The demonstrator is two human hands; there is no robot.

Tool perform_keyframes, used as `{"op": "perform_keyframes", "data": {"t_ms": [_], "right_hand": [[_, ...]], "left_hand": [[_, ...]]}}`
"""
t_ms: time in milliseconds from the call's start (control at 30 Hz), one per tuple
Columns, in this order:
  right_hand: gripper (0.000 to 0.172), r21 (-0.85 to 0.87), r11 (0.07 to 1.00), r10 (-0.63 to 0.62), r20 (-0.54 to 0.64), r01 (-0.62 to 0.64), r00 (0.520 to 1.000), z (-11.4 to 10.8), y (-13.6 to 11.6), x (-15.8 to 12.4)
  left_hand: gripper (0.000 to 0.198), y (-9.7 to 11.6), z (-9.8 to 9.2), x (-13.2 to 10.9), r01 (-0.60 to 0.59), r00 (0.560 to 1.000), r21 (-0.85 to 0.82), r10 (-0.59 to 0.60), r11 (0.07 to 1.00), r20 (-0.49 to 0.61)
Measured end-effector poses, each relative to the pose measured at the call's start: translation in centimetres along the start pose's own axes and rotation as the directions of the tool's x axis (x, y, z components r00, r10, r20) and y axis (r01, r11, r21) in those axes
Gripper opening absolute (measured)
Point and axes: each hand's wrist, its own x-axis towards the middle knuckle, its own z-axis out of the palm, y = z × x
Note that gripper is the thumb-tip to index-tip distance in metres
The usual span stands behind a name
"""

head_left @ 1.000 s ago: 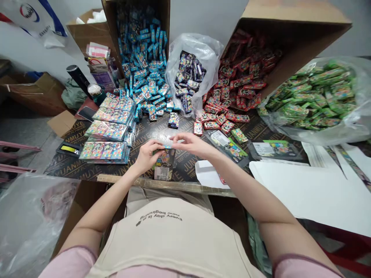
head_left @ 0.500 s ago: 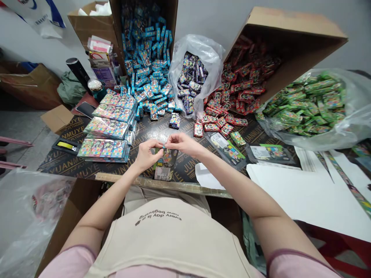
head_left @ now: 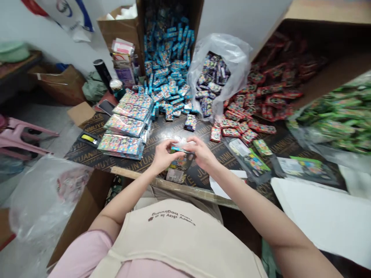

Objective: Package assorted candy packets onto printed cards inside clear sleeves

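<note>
My left hand (head_left: 164, 156) pinches a small blue packet (head_left: 175, 148) between thumb and fingers. My right hand (head_left: 200, 151) is closed at the packet's other end, its fingertips bent around it. Clear, shiny plastic (head_left: 180, 139) lies just behind the fingertips; whether either hand grips it I cannot tell. Below the hands, near the table's front edge, is a dark printed packet (head_left: 175, 175), partly covered by them. A small dark-purple packet stack (head_left: 190, 122) stands a little beyond my right hand.
Stacked, wrapped multicolour packs (head_left: 120, 144) stand on the left. Blue boxes (head_left: 171, 83) spill from a carton at the back, beside a plastic bag (head_left: 240, 50) of purple packets. Red packets (head_left: 269, 98) and green packets (head_left: 342, 119) lie rightward. White paper (head_left: 321, 220) covers the right front.
The view has swung left, so things appear further right. My hands have moved slightly apart, and more of the blue packet shows between them. The right fingers have curled more.
</note>
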Motion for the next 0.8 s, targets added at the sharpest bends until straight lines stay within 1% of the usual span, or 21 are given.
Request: {"op": "perform_keyframes", "data": {"t_ms": [33,67,100,133,167,200,233,267,300,333,367,400,467,500,567,600,633,667,700,767,800], "right_hand": [[0.044,0.024,0.999,0.042,-0.002,-0.042,0.999,-0.1,0.0,-0.1],[0.046,0.05,0.997,0.063,0.013,-0.064,0.998,-0.3,0.0,-0.1],[0.049,0.076,0.995,0.059,0.032,-0.061,0.998,-0.6,0.0,-0.2],[0.051,0.099,0.995,0.025,0.039,-0.029,0.999,-1.2,-0.1,-0.1],[0.051,0.113,0.993,-0.034,0.023,0.031,0.999,-1.9,-0.1,-0.1],[0.049,0.11,0.988,-0.105,-0.015,0.106,0.994,-2.6,-0.1,0.0],[0.047,0.086,0.981,-0.169,-0.063,0.174,0.984,-3.5,0.0,0.0],[0.045,0.045,0.974,-0.215,-0.109,0.221,0.971,-4.2,0.2,-0.1],[0.044,-0.004,0.97,-0.243,-0.144,0.245,0.959,-5.0,0.4,-0.1],[0.043,-0.052,0.967,-0.256,-0.163,0.251,0.953,-5.5,0.8,-0.2],[0.043,-0.097,0.965,-0.258,-0.166,0.245,0.952,-6.0,1.3,-0.4],[0.043,-0.135,0.963,-0.252,-0.156,0.232,0.955,-6.3,1.7,-0.5],[0.043,-0.191,0.959,-0.233,-0.11,0.21,0.966,-6.5,2.6,-0.9],[0.043,-0.212,0.956,-0.225,-0.082,0.203,0.971,-6.6,2.9,-1.1],[0.043,-0.245,0.948,-0.222,-0.055,0.202,0.974,-7.0,3.2,-1.9],[0.042,-0.262,0.943,-0.229,-0.06,0.206,0.972,-7.4,3.2,-2.4],[0.042,-0.277,0.938,-0.24,-0.077,0.21,0.968,-8.0,3.1,-3.0],[0.041,-0.292,0.932,-0.254,-0.098,0.216,0.962,-8.8,2.9,-3.7],[0.04,-0.305,0.925,-0.274,-0.126,0.226,0.953,-9.7,2.6,-4.5],[0.038,-0.349,0.902,-0.338,-0.205,0.254,0.918,-12.3,2.2,-6.0],[0.036,-0.382,0.885,-0.382,-0.268,0.266,0.885,-13.8,2.1,-6.7]], "left_hand": [[0.022,0.4,-0.4,-0.4,0.037,0.999,-0.041,-0.036,0.998,0.033],[0.02,1.1,-1.1,-1.1,0.04,0.998,-0.061,-0.036,0.997,0.056],[0.017,2.1,-2.0,-1.9,-0.001,0.999,-0.048,0.004,0.999,0.052],[0.016,3.3,-3.3,-2.9,-0.088,0.996,-0.004,0.088,0.996,0.011],[0.016,4.6,-4.7,-4.1,-0.207,0.978,0.079,0.209,0.975,-0.023],[0.016,5.8,-6.4,-5.1,-0.346,0.933,0.183,0.359,0.92,-0.038],[0.025,6.7,-8.1,-6.1,-0.476,0.86,0.3,0.508,0.827,-0.036],[0.034,7.1,-9.8,-6.7,-0.563,0.775,0.416,0.631,0.714,-0.033],[0.041,7.0,-11.3,-7.1,-0.592,0.708,0.53,0.706,0.607,-0.017],[0.044,6.2,-12.5,-7.1,-0.574,0.685,0.631,0.729,0.523,0.019],[0.043,4.8,-13.3,-6.9,-0.527,0.696,0.712,0.716,0.463,0.05],[0.04,3.0,-13.9,-6.4,-0.47,0.738,0.768,0.671,0.436,0.07],[0.029,-1.3,-14.4,-5.2,-0.336,0.834,0.847,0.548,0.411,0.064],[0.027,-3.3,-14.4,-4.7,-0.308,0.86,0.861,0.506,0.404,0.07],[0.028,-6.5,-14.4,-3.9,-0.29,0.876,0.869,0.477,0.401,0.072],[0.03,-7.3,-14.4,-3.9,-0.285,0.878,0.869,0.473,0.405,0.068],[0.031,-7.7,-14.2,-4.0,-0.28,0.88,0.867,0.472,0.412,0.06],[0.032,-7.7,-14.1,-4.2,-0.269,0.882,0.864,0.469,0.425,0.043],[0.032,-7.3,-13.8,-4.5,-0.249,0.883,0.867,0.469,0.432,0.021],[0.034,-5.9,-13.4,-5.2,-0.275,0.872,0.825,0.49,0.493,-0.001],[0.039,-5.0,-13.2,-5.4,-0.278,0.844,0.824,0.536,0.494,-0.036]]}}
